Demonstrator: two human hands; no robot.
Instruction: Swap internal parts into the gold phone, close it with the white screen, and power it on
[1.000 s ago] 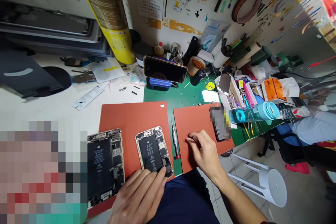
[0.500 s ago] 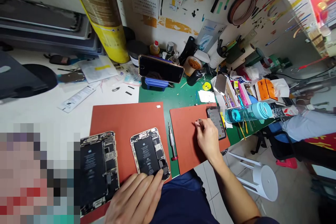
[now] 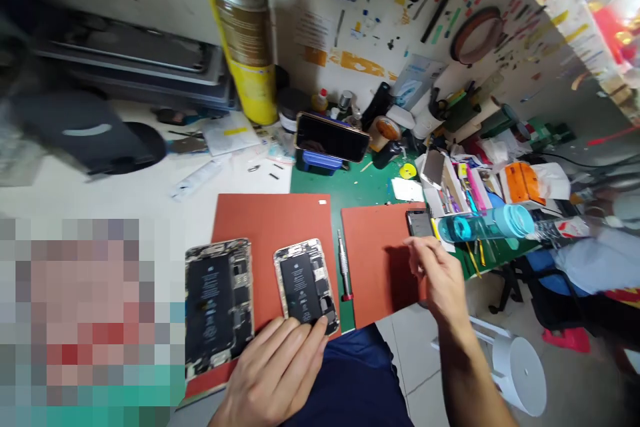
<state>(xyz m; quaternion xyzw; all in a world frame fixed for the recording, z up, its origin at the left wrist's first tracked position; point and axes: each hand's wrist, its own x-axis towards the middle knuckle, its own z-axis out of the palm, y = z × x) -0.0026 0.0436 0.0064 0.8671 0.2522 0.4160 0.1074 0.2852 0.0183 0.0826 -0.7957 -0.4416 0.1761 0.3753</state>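
My left hand (image 3: 277, 370) is on the small phone (image 3: 300, 287), fingers close together and stretched out, tips at its lower end; thumb hidden, so can't tell if I'm gripping it. Small phone lies opened, battery (image 3: 299, 283) and board showing, on the left mat (image 3: 270, 213). Big phone (image 3: 213, 303), also opened, sits left of it, same mat, apart from it. My right hand (image 3: 435, 277) hovers over the right mat (image 3: 373, 240), casting a shadow, fingers bent and bunched near the thumb; can't tell whether they pinch anything. Screwdriver (image 3: 343, 263) lies in the gap between mats, on green. Just past my right hand: a dark phone (image 3: 418, 221) on the right mat's far corner, partly covered by my hand. Blue bottle (image 3: 485, 223) lies on its side beyond. Stand (image 3: 320, 160) at the back props another phone (image 3: 333, 137) sideways.
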